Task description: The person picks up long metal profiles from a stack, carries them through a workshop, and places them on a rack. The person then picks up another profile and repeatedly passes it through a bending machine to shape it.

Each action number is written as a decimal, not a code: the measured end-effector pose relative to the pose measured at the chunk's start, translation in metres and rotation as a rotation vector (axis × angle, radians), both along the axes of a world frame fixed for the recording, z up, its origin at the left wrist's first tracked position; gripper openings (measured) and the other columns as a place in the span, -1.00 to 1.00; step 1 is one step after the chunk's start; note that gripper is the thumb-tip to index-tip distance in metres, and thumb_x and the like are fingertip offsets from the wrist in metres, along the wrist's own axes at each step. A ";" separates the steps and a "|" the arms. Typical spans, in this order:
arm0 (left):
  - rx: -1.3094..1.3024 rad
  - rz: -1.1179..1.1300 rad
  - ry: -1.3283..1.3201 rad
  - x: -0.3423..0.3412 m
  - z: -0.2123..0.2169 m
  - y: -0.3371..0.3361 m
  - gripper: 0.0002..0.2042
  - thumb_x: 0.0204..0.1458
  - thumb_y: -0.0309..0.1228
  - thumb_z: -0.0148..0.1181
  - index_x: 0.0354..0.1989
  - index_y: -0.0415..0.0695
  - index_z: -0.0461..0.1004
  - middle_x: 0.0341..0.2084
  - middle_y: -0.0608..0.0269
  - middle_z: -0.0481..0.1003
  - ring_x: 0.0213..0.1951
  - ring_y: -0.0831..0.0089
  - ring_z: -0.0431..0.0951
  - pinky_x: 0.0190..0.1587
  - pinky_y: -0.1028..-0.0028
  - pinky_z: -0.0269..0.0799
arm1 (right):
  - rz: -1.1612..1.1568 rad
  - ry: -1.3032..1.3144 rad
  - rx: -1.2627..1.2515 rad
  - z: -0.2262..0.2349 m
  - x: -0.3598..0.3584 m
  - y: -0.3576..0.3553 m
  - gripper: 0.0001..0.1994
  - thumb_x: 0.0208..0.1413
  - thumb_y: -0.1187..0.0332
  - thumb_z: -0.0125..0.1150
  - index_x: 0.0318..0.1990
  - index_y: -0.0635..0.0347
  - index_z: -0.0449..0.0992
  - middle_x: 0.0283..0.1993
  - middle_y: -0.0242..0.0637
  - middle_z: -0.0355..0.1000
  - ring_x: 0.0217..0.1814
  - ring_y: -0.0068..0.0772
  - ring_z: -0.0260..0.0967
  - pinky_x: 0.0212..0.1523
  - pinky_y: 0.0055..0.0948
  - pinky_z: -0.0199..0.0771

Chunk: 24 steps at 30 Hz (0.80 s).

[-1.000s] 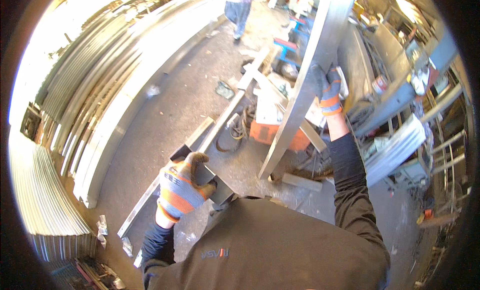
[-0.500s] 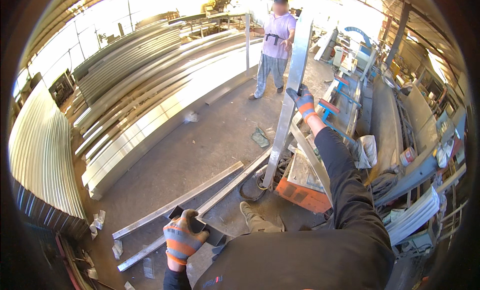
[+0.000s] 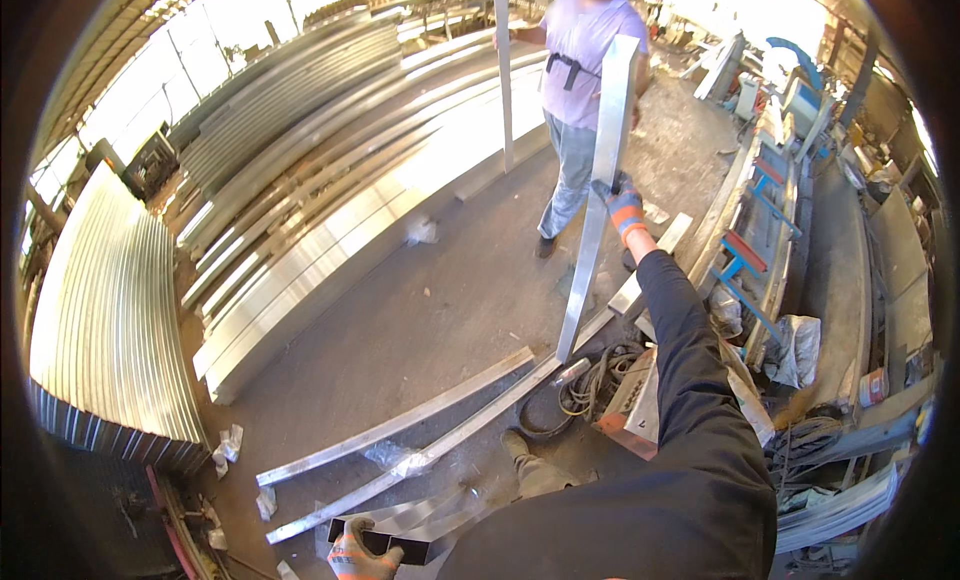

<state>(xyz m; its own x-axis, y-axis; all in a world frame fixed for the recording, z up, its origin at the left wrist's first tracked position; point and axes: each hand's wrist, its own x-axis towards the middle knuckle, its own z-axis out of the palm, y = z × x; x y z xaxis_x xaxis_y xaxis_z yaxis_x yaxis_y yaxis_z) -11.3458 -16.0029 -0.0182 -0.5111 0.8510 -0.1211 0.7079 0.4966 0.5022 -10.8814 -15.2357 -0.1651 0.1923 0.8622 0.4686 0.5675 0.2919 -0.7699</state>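
Dusty concrete floor (image 3: 440, 310); gloved hands grip shiny upright metal channel (image 3: 598, 190).

We see a person (image 3: 580, 100) standing on the concrete floor (image 3: 440, 300), long metal sheets (image 3: 330, 180) stacked beside, a corrugated panel (image 3: 110, 310) leaning left, coiled cable (image 3: 580, 385) near an orange machine (image 3: 630, 410).

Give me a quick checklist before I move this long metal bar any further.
1. Right hand on the upright metal bar: grip closed around it, ok.
2. Bar's lower end by the cables: may snag, not ok.
3. Left hand on the dark rectangular tube: holding its end, ok.
4. Nearby person standing just behind the bar: not ok.
5. Loose metal strips on the floor by the feet: trip risk, not ok.
6. Bar's top end clearance: cannot tell.
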 end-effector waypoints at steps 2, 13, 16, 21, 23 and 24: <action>-0.020 0.042 -0.041 -0.001 0.004 0.028 -0.40 -0.19 -0.34 0.65 0.13 -0.14 0.64 -0.16 -0.03 0.75 -0.11 0.02 0.79 0.03 0.14 0.69 | 0.054 0.134 -0.047 -0.025 -0.013 0.040 -0.37 0.16 0.01 0.74 0.20 0.22 0.58 -0.03 -0.21 0.78 -0.05 -0.34 0.72 0.05 -0.29 0.67; -0.084 0.356 -0.194 -0.027 -0.031 0.061 -0.21 -0.35 -0.39 0.57 0.24 -0.24 0.53 -0.04 -0.12 0.68 0.03 -0.01 0.72 0.16 0.13 0.65 | -0.087 0.220 -0.009 -0.080 -0.097 0.142 -0.37 0.17 -0.01 0.68 0.23 0.18 0.58 0.04 -0.13 0.77 0.03 -0.11 0.73 0.13 -0.14 0.67; -0.090 0.405 -0.190 -0.031 -0.038 0.063 -0.24 -0.34 -0.41 0.55 0.22 -0.23 0.55 -0.05 -0.09 0.68 0.02 0.01 0.72 0.18 0.15 0.64 | -0.286 -0.122 0.153 -0.079 -0.151 0.104 -0.06 0.20 0.00 0.63 0.59 0.33 0.31 0.58 0.22 0.38 0.51 0.28 0.43 0.52 0.04 0.44; -0.181 0.486 -0.111 -0.045 -0.042 0.051 -0.19 -0.33 -0.36 0.65 0.27 -0.09 0.52 -0.01 -0.15 0.66 0.08 -0.17 0.65 0.17 0.00 0.61 | 0.636 -0.404 0.396 -0.103 -0.325 0.048 -0.16 0.10 0.00 0.68 0.43 0.31 0.48 0.41 0.19 0.51 0.42 0.21 0.51 0.44 -0.02 0.52; -0.137 0.501 -0.042 -0.047 -0.045 0.048 -0.24 -0.26 -0.32 0.61 0.26 -0.10 0.54 -0.03 -0.15 0.67 0.06 -0.18 0.66 0.16 0.00 0.60 | 0.844 -0.546 0.183 -0.117 -0.368 0.037 -0.18 0.10 0.06 0.68 0.42 0.31 0.49 0.41 0.17 0.52 0.40 0.18 0.52 0.44 -0.02 0.54; -0.108 0.508 -0.056 -0.051 -0.047 0.035 -0.27 -0.23 -0.29 0.60 0.25 -0.11 0.55 -0.04 -0.14 0.68 0.05 -0.17 0.66 0.16 0.00 0.60 | 0.928 -0.591 0.111 -0.125 -0.386 0.028 -0.19 0.10 0.09 0.68 0.42 0.32 0.49 0.40 0.16 0.52 0.40 0.17 0.52 0.43 -0.02 0.54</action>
